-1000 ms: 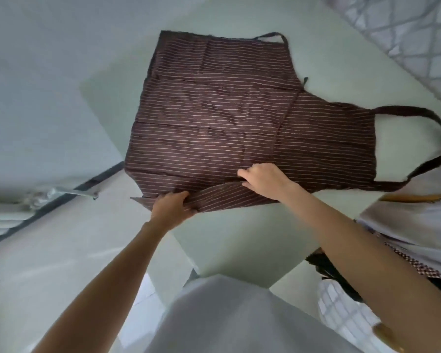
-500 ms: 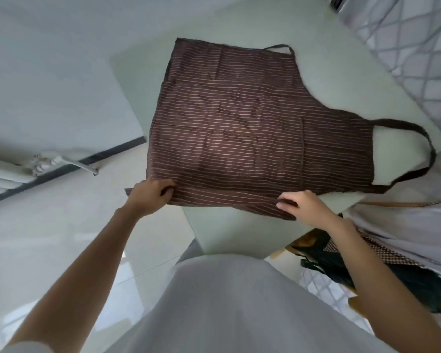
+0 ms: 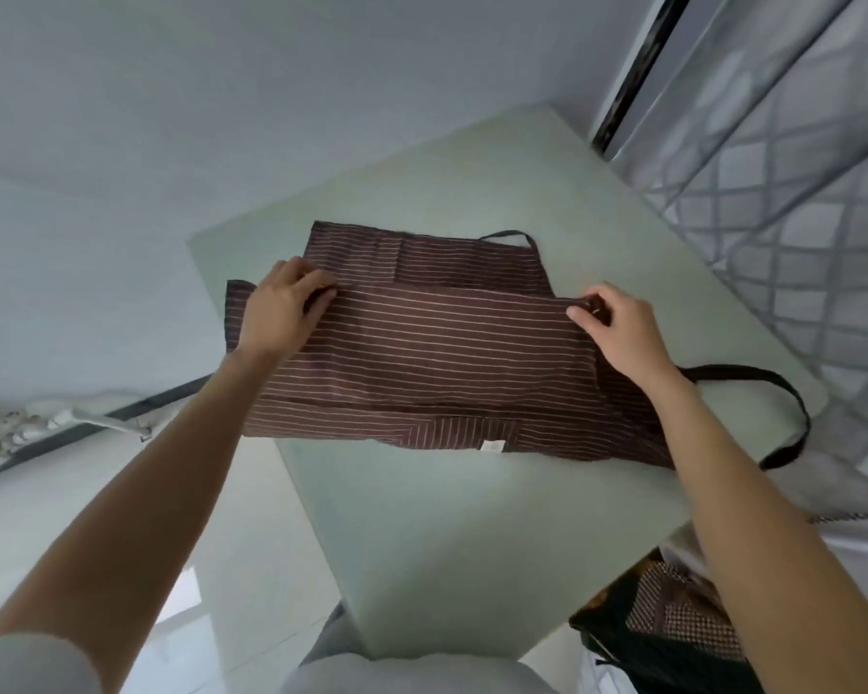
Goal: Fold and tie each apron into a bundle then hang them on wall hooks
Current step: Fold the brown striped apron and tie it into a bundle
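both hands pinch the folded edge of the apron on the table

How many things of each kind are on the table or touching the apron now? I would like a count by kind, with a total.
Brown striped apron: 1
Neck strap loop on the apron: 1
Hands holding the folded edge, left hand and right hand: 2
Table: 1
Total: 5

Striped cloth apron, smooth matt table
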